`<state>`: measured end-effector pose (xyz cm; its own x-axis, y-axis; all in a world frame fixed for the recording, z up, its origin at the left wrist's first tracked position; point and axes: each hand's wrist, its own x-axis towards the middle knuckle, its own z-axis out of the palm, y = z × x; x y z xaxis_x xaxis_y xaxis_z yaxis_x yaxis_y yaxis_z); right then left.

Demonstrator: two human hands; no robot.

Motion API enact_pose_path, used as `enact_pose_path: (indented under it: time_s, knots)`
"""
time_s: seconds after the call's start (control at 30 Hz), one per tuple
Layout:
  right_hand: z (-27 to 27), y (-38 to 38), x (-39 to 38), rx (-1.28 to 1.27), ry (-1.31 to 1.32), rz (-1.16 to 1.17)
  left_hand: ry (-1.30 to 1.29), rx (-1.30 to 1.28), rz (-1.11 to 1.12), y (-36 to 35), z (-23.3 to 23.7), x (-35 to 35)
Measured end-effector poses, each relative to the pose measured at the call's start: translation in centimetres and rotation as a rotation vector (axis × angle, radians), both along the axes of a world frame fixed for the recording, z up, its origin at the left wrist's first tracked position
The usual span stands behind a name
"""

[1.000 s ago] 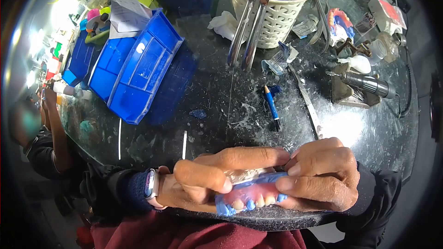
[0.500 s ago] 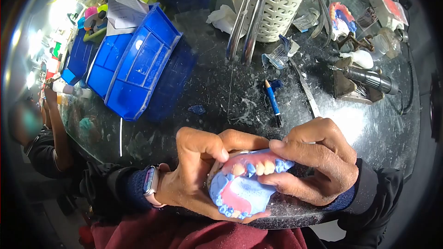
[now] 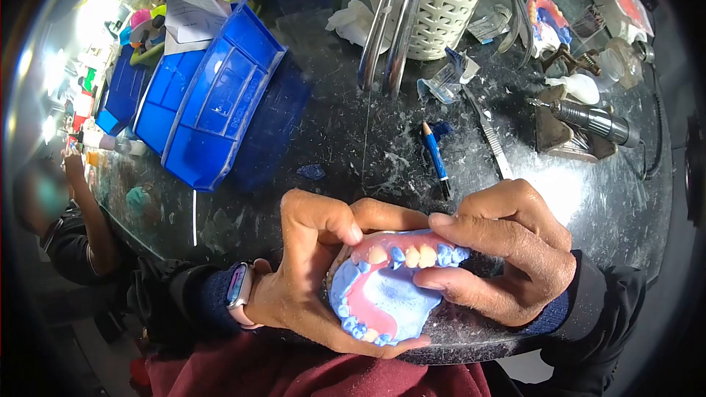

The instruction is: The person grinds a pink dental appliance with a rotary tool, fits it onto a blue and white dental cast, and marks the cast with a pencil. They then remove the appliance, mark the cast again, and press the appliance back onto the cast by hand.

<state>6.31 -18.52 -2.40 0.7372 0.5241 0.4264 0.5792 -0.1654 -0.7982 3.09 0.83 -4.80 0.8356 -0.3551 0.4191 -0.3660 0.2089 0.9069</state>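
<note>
A blue dental cast with pink wax and several cream-coloured teeth is held tilted over the table's near edge. My left hand wraps round its left side and underside, with the index finger bent over the pink upper rim. At the cast's upper right end, my right hand pinches the tooth row between thumb and fingers. The cast's underside is hidden by my hands. Beyond them lie a blue pencil and a metal tool with a ridged handle.
Blue bins stand at the left, and a white basket of tools at the back. At right, a rotary handpiece rests on a small holder. Another dental model sits behind it. A person is at far left.
The cast has tipped slightly, showing more of its inner blue surface. My right thumb has shifted a little along the tooth row, and both hands keep their grip.
</note>
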Motion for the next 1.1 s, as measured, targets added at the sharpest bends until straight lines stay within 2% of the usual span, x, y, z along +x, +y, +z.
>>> enact_pose_path:
  time_s: [0.2, 0.43, 0.5, 0.57, 0.73, 0.83, 1.1]
  knots:
    - [-0.1, -0.1, 0.0, -0.011, 0.002, 0.001, -0.024, -0.001, 0.015, -0.3, -0.2, 0.0]
    - [0.0, -0.1, 0.1, -0.021, -0.001, 0.007, -0.034, 0.111, -0.002, 0.1, 0.2, 0.3]
    - [-0.1, -0.1, 0.1, -0.024, -0.005, 0.004, 0.119, -0.057, -0.015, 0.0, -0.5, -0.7]
    - [-0.1, -0.1, -0.1, -0.014, 0.007, -0.004, 0.160, -0.117, -0.013, -0.1, -0.7, -1.0]
    - [0.0, 0.0, 0.0, -0.016, 0.005, -0.002, -0.020, 0.058, -0.007, 0.1, 0.2, 0.2]
    - [-0.1, 0.0, 0.0, -0.009, 0.002, -0.004, -0.026, -0.007, -0.028, 0.1, -0.3, 0.3]
    - [-0.1, 0.1, -0.1, 0.001, -0.005, -0.018, -0.007, 0.018, -0.070, 0.5, 0.2, 0.5]
